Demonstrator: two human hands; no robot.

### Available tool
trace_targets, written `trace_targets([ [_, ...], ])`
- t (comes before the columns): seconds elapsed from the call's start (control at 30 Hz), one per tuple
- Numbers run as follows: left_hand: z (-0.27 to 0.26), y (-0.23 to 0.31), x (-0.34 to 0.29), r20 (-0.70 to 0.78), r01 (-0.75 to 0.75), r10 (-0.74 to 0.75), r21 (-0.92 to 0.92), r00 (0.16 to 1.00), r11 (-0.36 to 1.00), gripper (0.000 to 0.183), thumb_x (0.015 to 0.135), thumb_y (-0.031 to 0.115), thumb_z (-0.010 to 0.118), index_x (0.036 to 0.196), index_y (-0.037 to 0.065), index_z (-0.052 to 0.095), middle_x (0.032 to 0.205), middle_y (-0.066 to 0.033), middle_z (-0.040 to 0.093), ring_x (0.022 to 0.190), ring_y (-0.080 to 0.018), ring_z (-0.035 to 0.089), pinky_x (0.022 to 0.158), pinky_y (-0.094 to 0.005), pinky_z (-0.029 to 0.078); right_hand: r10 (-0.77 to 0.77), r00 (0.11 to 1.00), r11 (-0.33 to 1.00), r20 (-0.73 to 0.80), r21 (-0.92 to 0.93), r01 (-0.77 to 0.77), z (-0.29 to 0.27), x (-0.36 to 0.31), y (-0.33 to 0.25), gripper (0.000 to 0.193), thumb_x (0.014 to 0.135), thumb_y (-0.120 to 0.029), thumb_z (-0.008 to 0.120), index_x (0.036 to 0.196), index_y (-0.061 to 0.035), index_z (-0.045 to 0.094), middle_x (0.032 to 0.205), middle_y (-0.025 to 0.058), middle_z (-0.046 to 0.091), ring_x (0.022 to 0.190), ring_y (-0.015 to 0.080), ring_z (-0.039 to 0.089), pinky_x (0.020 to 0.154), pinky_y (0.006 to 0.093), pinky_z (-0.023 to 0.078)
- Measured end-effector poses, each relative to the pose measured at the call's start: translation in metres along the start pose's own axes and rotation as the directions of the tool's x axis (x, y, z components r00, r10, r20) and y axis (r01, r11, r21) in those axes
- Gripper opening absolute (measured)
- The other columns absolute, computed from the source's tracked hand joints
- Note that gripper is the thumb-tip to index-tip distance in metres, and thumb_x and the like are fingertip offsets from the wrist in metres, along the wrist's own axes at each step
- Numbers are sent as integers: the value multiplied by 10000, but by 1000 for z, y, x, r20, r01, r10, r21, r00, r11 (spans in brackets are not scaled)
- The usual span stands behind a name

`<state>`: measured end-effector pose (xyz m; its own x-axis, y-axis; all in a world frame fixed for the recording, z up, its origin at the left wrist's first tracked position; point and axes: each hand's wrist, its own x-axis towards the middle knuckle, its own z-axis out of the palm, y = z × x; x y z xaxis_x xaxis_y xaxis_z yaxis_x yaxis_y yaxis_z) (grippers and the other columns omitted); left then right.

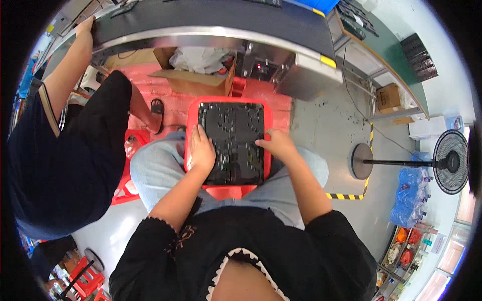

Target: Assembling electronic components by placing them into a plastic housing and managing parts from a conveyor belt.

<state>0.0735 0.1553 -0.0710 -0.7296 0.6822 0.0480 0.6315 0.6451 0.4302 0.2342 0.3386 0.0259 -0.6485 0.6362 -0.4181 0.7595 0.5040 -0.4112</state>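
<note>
A rectangular black moulded plastic panel [231, 135], with rows of small raised shapes and slots, lies flat on a red plastic stool [193, 108] between my knees. My left hand [202, 153] rests on the panel's left side, its fingers stretched out and pointing away from me. At the right edge is my right hand [277, 144], its fingers bent and pressed together, the fingertips over the panel. Whether a small piece sits in those fingertips cannot be made out.
A conveyor belt [211, 17] with a metal side rail runs across the far side. Under it stands an open cardboard box [196, 83] holding clear plastic bags. A person [65, 165] sits close on my left. On the right stands a black fan [449, 161].
</note>
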Motion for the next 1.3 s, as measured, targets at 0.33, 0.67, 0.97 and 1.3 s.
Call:
trace_targets([
  [0.33,-185,124,142,-540,-543,342,-269,769,795,433,858,157,597,1235,-8,461,1190,-212,495,1118,-374,474,975,-422,370,-625,554,780,-550,-471,413,-297,160,-26,623,792,-172,655,1356,-87,403,1415,170,361,1322,299,331,1081,366,281],
  [0.67,-182,198,338,-234,116,-47,288,971,951,1103,653,765,567,1401,0,298,1349,-280,404,1252,-402,408,963,-637,296,-340,796,868,-501,-493,60,-324,133,-48,303,700,-269,718,873,-25,668,872,164,656,875,306,639,767,422,492],
  [0.97,-214,195,276,-201,-147,184,184,962,972,653,652,466,702,1062,-29,587,1042,-201,612,1010,-345,575,865,-443,447,-174,952,893,-252,368,260,-149,-27,-54,388,825,-301,666,662,23,530,582,38,458,587,101,417,537,309,372],
  [1.3,-212,76,102,-333,-657,628,30,704,753,883,609,272,772,1343,2,362,1274,-222,433,1173,-382,424,1004,-447,349,0,967,880,-254,460,121,66,20,-13,378,943,-301,425,772,8,559,708,199,607,726,384,596,676,470,436],
])
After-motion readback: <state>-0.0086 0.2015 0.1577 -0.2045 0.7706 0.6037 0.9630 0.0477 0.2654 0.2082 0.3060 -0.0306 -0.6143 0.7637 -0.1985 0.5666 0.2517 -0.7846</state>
